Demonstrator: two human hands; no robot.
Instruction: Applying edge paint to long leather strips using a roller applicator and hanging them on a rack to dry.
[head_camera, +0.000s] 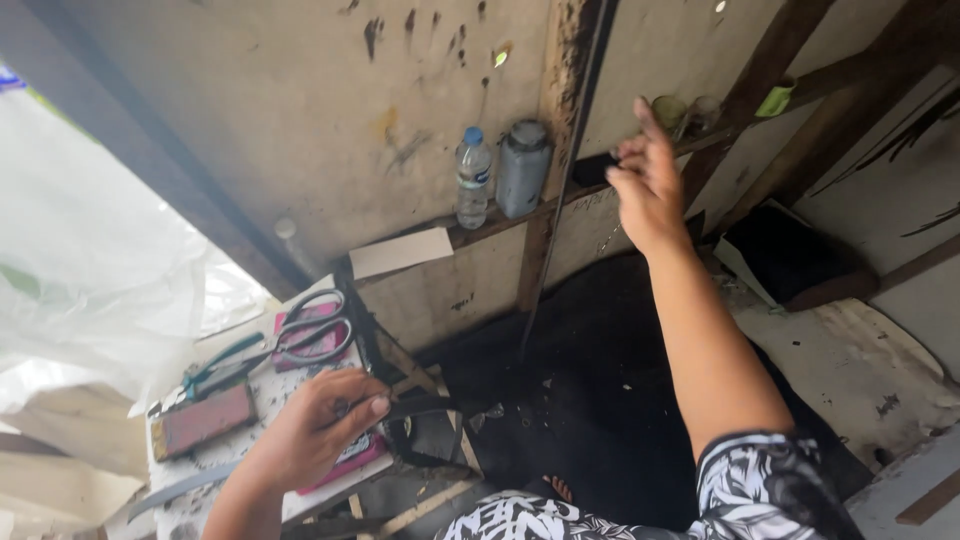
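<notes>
At the far left a sheet of clear crinkled plastic (90, 260) fills the view and blurs whatever lies behind it, and the small white-topped work table (262, 395) beside it runs out of sight at the bottom edge. On that table lies a flat reddish-brown rectangular block (203, 419), and past it a pair of large grey metal scissors (285, 343) rests partly on a pink pad, their tips lost among teal-handled tools that I cannot tell apart. The left hand (315, 428) is curled shut over the table's right edge, fingers pressed down on a dark strap-like strip (425, 407) that pokes out to the right; most of that strip is hidden under the palm, so its full shape is hard to make out. Above, on a narrow wooden ledge (500, 222) along the stained wall, stand a clear plastic water bottle with a blue cap (473, 177) and, just beside it, a grey lidded plastic jar (523, 168). Further right the right hand (648, 175) is raised to the same ledge, fingers loosely spread and holding nothing, its forefinger pointing up towards small greenish containers that are too blurred to identify. The patterned black-and-white sleeve (765, 485) is cut off at the bottom.
</notes>
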